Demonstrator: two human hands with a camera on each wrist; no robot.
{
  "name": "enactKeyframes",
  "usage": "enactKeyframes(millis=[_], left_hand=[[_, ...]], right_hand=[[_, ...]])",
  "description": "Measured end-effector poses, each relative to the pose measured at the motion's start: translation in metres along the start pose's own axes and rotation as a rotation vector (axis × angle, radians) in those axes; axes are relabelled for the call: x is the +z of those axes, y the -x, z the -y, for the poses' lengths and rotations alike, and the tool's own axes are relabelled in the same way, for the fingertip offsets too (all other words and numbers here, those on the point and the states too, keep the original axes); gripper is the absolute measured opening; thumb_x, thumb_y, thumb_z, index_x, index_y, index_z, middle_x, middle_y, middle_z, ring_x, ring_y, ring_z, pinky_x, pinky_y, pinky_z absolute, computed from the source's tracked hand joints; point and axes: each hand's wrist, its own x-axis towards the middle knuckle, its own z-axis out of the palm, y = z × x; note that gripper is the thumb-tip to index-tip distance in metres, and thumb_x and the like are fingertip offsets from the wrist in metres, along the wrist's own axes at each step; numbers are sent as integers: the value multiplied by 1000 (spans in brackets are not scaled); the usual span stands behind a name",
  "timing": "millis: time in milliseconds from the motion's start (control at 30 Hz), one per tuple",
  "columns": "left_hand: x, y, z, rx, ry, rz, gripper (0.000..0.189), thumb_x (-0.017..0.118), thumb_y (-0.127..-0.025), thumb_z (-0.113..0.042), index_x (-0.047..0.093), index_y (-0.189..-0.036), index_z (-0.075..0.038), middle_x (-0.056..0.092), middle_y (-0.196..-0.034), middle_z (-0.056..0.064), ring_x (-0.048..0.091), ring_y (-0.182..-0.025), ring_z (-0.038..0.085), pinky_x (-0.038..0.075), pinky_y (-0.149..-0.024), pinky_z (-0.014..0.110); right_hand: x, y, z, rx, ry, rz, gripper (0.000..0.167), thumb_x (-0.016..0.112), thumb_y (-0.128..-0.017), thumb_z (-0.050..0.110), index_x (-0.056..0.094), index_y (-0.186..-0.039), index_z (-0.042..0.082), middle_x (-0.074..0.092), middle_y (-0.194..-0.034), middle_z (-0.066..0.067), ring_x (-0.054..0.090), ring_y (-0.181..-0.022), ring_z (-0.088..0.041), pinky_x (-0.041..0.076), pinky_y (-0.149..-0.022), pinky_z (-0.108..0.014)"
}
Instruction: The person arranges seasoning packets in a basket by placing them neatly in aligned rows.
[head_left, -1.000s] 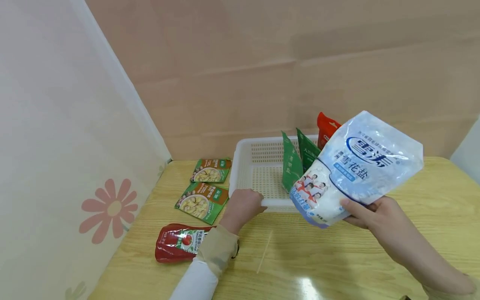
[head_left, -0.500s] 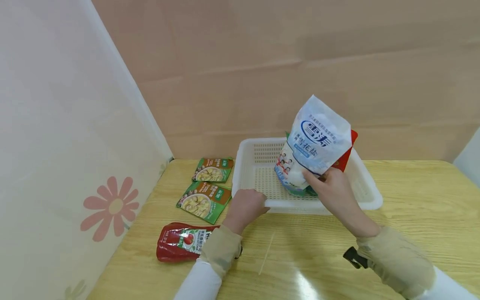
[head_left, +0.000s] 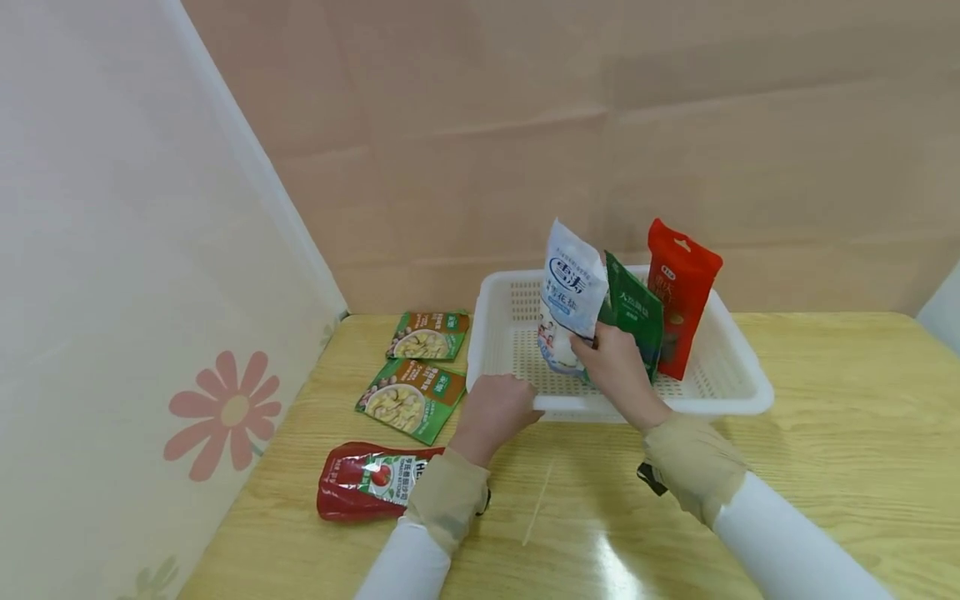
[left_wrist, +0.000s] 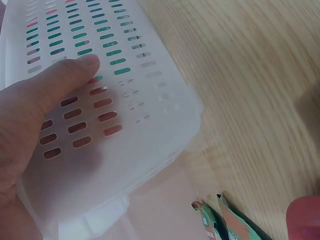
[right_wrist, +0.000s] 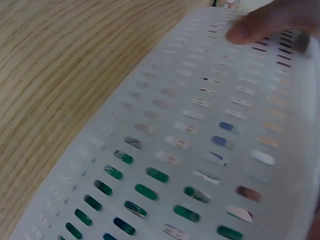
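Note:
A white plastic basket [head_left: 723,406] with slotted walls stands on the table. My left hand [head_left: 491,415] grips its near rim close to the left corner, and in the left wrist view the thumb [left_wrist: 65,80] presses on the outer wall. Inside the basket, my right hand [head_left: 617,362] holds a blue-and-white salt bag [head_left: 573,287] upright by its right edge. To the right of the bag stand a dark green packet [head_left: 639,321] and a taller red packet [head_left: 684,287]. The right wrist view shows the basket's front wall [right_wrist: 192,92], which hides the right hand.
Two green-and-brown soup packets [head_left: 431,333] lie left of the basket, one nearer than the other. A red ketchup pouch [head_left: 360,483] lies in front of them, partly behind the left forearm. A fabric-covered wall [head_left: 465,150] rises behind the table.
The right hand has carried the salt bag left and down into the basket, uncovering the red packet and a green one. The left hand has stayed on the rim.

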Motion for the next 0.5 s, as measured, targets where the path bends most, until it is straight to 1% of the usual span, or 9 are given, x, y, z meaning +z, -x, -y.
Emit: enactKeyframes(millis=[133, 200, 267, 367, 433, 500], left_hand=[[-1, 0, 0, 1, -7, 14, 25, 73, -78, -48, 72, -71, -24, 64, -58, -9, 50, -44, 6, 44, -44, 25], [-1, 0, 1, -2, -12, 20, 25, 73, -78, -48, 73, -72, -24, 64, -58, -9, 50, -44, 6, 44, -44, 25], [-1, -1, 1, -6, -12, 26, 25, 73, -79, -48, 73, -72, -24, 64, -57, -9, 50, -44, 6, 44, -44, 25], [-1, -1, 1, -11, -5, 37, 23, 73, -79, -47, 73, -72, -25, 64, -58, -9, 50, -44, 6, 43, -44, 26], [-1, -2, 1, -10, 1, 48, 22, 73, -79, -46, 73, -73, -25, 65, -58, -9, 49, -45, 6, 43, -44, 26], [-1, -2, 1, -9, 6, 57, 22, 72, -79, -46, 73, -73, -25, 65, -59, -9, 48, -45, 6, 43, -44, 26]], right_hand=[[8, -8, -1, 37, 28, 33, 40, 49, -98, 18, 53, -131, -4, 60, -128, -24, 65, -102, -33, 54, -82, -45], [10, -11, -1, 45, 53, 32, 39, 49, -98, 18, 53, -130, -5, 59, -128, -25, 65, -101, -33, 54, -79, -43], [12, -15, 0, 51, 77, 23, 38, 49, -97, 17, 55, -127, -5, 61, -125, -25, 66, -93, -32, 51, -70, -39], [15, -20, 0, 59, 106, 23, 35, 49, -97, 17, 58, -125, -4, 63, -121, -25, 64, -84, -28, 46, -62, -33], [16, -22, -1, 72, 116, 25, 34, 49, -97, 16, 59, -123, -3, 64, -119, -25, 62, -81, -26, 44, -61, -32], [18, -23, -2, 83, 117, 24, 33, 49, -97, 16, 60, -122, -3, 65, -119, -24, 63, -84, -26, 45, -63, -34]])
